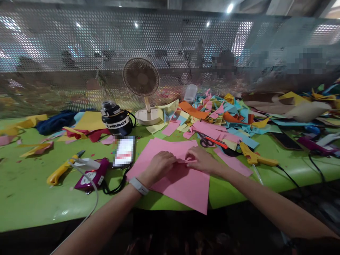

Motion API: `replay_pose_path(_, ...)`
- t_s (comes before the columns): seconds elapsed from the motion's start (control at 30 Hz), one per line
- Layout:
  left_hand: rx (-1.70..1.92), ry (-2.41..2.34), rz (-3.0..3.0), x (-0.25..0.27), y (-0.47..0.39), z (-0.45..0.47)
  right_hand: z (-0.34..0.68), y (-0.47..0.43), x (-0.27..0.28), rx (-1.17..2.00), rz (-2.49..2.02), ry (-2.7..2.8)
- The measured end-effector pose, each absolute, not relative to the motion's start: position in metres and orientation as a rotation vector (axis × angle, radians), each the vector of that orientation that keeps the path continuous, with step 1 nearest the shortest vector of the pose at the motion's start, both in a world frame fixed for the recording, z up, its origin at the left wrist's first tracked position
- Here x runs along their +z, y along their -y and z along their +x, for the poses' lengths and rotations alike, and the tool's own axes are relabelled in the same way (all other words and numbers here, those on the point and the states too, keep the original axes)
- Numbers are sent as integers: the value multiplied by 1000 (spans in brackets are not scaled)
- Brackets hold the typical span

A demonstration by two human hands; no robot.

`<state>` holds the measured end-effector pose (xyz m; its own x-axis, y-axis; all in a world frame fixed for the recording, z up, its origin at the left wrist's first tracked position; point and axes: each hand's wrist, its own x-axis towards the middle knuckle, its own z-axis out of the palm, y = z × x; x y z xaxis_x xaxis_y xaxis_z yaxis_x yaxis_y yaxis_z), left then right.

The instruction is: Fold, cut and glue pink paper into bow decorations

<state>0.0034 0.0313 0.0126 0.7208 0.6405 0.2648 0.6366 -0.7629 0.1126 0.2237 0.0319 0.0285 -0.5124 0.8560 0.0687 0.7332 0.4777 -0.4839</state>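
Note:
Large pink paper sheets lie overlapping on the green tabletop, one corner reaching past the front edge. Over them, my left hand is closed, its fingertips at one end of a small folded pink paper strip. My right hand pinches the strip's other end between thumb and fingers. The two hands are a few centimetres apart, and the fingers partly hide the strip. Just beyond the sheets are black-handled scissors and an orange cutter.
To the left are a lit phone, a purple device with a cable, a yellow-handled tool and a black bottle. A fan stands behind. Paper scraps pile up at the back; a yellow glue gun lies right.

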Motion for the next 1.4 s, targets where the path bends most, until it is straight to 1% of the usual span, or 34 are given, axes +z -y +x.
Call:
replay_pose_path(0.17, 494, -1059, 2790, 12, -33, 0, 224, -25, 15, 517, -1325, 2391)
replay_pose_path(0.4, 626, -1185, 2480, 16, -32, 0, 223, -23, 17, 492, -1395, 2388)
replay_pose_path(0.57, 625, -1230, 2494, 14, -32, 3, 222, -23, 15, 441, -1358, 2405)
replay_pose_path(0.67, 631, -1268, 2476, 14, -33, 4, 219, -23, 14, 403, -1418, 2379)
replay_pose_path(0.77, 581, -1311, 2495, 15, -33, 5, 215, -24, 16, 405, -1538, 2349)
replay_pose_path(0.87, 468, -1373, 2640, 12, -27, 10, 211, -25, 23, 390, -1656, 2365)
replay_pose_path(0.97, 438, -1351, 2800, 4, -16, 18, 207, -28, 32, 390, -1740, 2425)
replay_pose_path(1.23, 216, -1349, 2821, -2, 7, 29, 207, -32, 40, 408, -1778, 2438)
replay_pose_path(1.4, 203, -1375, 2858, -5, 8, 28, 220, -29, 37, 388, -1807, 2410)
